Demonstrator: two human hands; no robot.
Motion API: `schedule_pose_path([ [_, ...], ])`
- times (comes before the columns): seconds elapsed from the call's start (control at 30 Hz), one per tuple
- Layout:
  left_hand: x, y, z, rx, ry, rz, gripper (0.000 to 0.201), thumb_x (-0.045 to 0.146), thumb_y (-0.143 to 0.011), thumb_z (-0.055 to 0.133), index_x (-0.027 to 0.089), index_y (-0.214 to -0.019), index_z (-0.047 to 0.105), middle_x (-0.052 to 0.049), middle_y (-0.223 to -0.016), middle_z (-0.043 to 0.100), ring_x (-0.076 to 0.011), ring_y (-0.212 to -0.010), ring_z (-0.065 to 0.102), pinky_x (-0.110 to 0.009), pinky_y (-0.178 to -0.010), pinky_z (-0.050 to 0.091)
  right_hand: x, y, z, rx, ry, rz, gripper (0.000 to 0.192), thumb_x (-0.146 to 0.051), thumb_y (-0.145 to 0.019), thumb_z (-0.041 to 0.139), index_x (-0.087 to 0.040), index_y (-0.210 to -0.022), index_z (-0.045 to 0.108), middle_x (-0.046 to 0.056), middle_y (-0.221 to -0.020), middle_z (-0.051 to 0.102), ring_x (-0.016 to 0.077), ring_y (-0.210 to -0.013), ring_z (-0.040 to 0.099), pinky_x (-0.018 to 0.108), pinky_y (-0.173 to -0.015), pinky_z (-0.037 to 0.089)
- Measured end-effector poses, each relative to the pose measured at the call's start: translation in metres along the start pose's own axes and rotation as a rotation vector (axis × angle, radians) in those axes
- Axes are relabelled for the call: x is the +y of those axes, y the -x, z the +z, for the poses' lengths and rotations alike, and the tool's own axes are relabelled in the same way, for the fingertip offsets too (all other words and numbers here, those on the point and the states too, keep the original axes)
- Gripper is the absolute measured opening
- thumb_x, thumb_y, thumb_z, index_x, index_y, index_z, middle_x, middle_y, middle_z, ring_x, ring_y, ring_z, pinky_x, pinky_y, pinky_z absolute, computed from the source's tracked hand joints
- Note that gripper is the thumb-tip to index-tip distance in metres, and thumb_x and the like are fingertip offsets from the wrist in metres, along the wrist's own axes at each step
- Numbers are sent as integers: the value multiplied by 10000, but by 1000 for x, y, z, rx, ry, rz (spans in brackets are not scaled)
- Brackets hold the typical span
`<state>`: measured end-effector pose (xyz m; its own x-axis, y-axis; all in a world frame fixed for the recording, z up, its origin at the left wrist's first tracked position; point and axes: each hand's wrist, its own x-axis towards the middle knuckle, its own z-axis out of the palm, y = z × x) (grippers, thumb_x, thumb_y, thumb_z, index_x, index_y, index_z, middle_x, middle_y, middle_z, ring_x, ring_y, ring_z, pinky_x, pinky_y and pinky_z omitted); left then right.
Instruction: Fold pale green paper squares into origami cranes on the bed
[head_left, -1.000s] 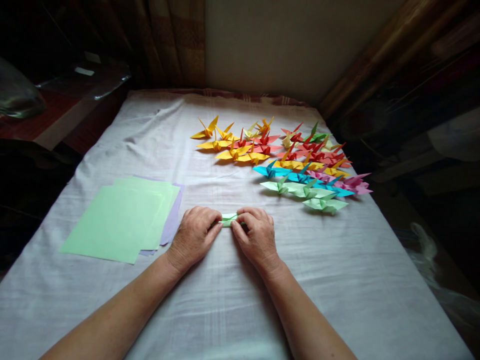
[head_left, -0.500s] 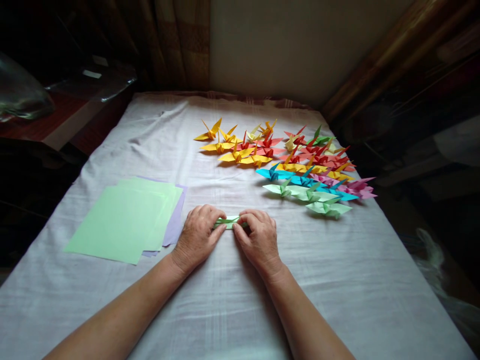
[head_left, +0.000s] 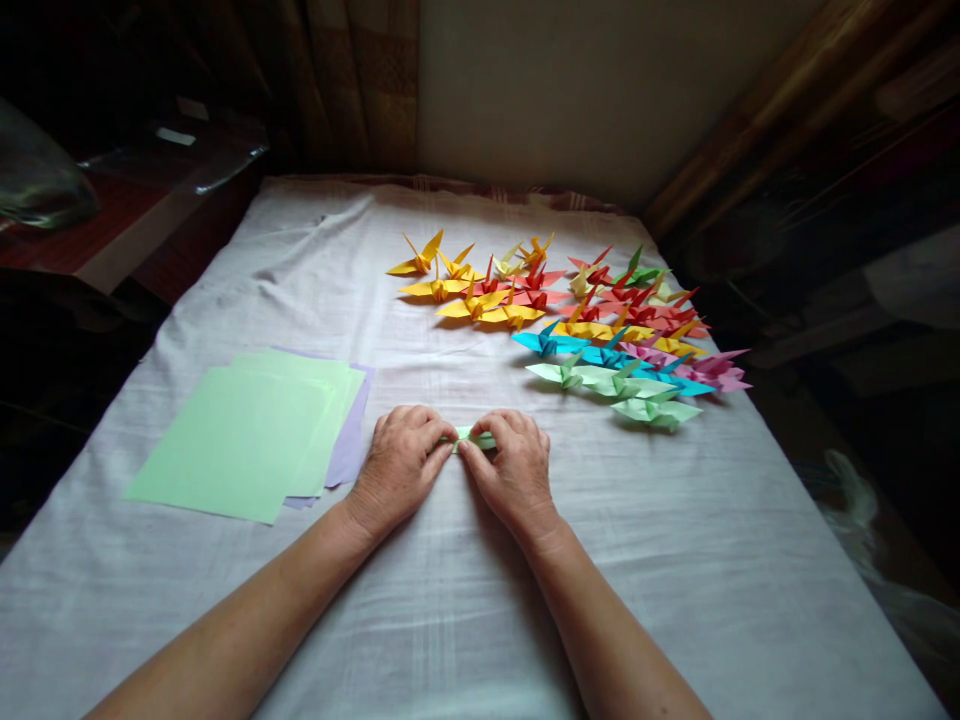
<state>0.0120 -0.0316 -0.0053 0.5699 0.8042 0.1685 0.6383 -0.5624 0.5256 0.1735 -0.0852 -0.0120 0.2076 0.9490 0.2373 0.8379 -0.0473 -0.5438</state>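
Paper pinched in left hand and right hand fingers, apparently mid-fold, needing firm creasing next; cranes at two o'clock.

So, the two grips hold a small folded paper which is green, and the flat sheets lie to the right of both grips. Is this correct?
Not quite: the flat sheets lie to the left of both grips, as the head view shows. The left grip and right grip do hold a small green folded paper.

A brown curtain hangs near a reddish surface bearing clear plastic.
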Motion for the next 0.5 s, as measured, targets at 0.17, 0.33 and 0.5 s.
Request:
schedule_pose_path([
  [0.17, -3, 0, -1, -24, 21, 17, 94, 199, -913, 605, 238, -961, 677, -22, -970, 666, -228, -965, 578, -392, -884, 424, 11, -5, -6, -86, -86, -1, 61, -195, -841, 679, -250, -825, 658, 7, -973, 684, 215, -968, 587, 356, -840, 353],
  [0.33, -9, 0, -5, -67, 40, 50, 110, 180, -908, 614, 230, -978, 683, -22, -973, 675, -225, -974, 593, -379, -869, 441, 27, -12, -12, -158, -181, -88, 73, -180, -835, 687, -244, -802, 674, 11, -963, 699, 206, -957, 615, 356, -864, 402],
  [0.5, -15, 0, -10, -81, 85, 85, 135, 182, -919, 614, 243, -1002, 702, -23, -993, 692, -209, -960, 608, -363, -869, 458, 39, -15, -15, -180, -234, -193, 65, -194, -851, 668, -245, -821, 696, 30, -965, 713, 202, -937, 632, 355, -866, 459],
])
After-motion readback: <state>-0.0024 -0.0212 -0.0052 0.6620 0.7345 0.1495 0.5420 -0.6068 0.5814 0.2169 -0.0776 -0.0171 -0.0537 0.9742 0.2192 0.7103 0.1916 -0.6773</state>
